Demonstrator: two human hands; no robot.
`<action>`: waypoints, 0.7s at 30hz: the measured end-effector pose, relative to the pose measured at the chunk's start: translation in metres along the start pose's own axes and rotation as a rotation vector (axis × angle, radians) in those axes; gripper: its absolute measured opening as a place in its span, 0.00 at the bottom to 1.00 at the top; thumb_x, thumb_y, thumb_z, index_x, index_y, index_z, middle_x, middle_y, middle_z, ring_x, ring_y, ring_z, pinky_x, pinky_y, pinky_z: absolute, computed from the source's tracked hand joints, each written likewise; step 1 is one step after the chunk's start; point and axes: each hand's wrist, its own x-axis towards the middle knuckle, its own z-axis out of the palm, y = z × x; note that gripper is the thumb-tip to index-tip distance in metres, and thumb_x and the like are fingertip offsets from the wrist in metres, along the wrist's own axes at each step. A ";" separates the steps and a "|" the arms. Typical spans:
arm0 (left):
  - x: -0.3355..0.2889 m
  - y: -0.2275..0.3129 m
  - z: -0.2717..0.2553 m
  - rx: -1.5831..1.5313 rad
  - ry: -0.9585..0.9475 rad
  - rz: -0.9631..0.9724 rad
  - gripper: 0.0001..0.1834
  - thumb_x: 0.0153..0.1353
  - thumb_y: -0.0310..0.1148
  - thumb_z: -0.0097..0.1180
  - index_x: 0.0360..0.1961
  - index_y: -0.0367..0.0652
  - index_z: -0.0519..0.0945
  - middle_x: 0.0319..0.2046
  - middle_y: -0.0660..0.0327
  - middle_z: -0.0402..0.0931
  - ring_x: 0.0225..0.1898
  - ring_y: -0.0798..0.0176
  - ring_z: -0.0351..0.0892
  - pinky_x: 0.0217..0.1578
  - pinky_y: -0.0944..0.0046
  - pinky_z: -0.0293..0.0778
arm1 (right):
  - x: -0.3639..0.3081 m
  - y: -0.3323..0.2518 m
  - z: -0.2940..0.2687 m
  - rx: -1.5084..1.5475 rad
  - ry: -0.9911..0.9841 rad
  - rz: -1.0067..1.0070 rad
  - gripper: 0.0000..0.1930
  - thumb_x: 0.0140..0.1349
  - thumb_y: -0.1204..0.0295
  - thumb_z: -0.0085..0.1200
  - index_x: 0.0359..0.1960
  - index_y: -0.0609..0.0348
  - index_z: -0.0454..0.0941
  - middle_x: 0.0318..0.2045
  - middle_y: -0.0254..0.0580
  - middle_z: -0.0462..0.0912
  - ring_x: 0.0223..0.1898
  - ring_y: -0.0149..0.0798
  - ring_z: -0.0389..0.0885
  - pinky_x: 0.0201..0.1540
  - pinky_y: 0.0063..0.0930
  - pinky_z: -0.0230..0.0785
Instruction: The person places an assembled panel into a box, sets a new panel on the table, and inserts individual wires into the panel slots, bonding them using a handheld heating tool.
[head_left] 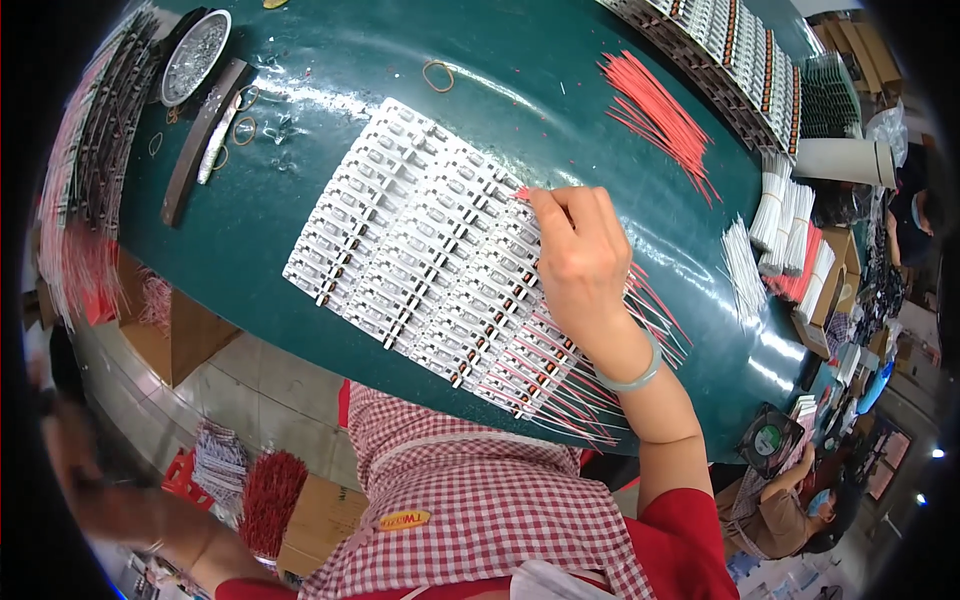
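A white panel (385, 240), made of several rows of small identical white plastic holders with metal parts, lies tilted on the green table. Closed in a pinch, my right hand (585, 250) is at the panel's far right corner. Red wire tips (523, 193) show at its fingertips; the rest of that wire is hidden by the hand. Under my right wrist, red and white wires (560, 385) stick out from the panel's right-hand row. My left hand (75, 440) is off the table at the far left, smeared by motion, its fingers unclear.
Loose red wires (660, 120) lie beyond my right hand. White wire bundles (770, 215) sit at the table's right edge. Stacked panels (730, 60) stand back right; wired panels (95, 150) stand left. A metal bowl (196, 58), dark bar (203, 145) and rubber bands (438, 76) are on the table.
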 end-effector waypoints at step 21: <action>-0.074 0.032 0.250 -0.108 -0.226 -0.260 0.10 0.50 0.21 0.68 0.35 0.37 0.86 0.34 0.54 0.83 0.30 0.57 0.83 0.33 0.62 0.78 | -0.007 -0.009 -0.003 0.047 -0.025 -0.011 0.17 0.48 0.81 0.58 0.43 0.67 0.81 0.30 0.41 0.71 0.32 0.40 0.71 0.31 0.32 0.67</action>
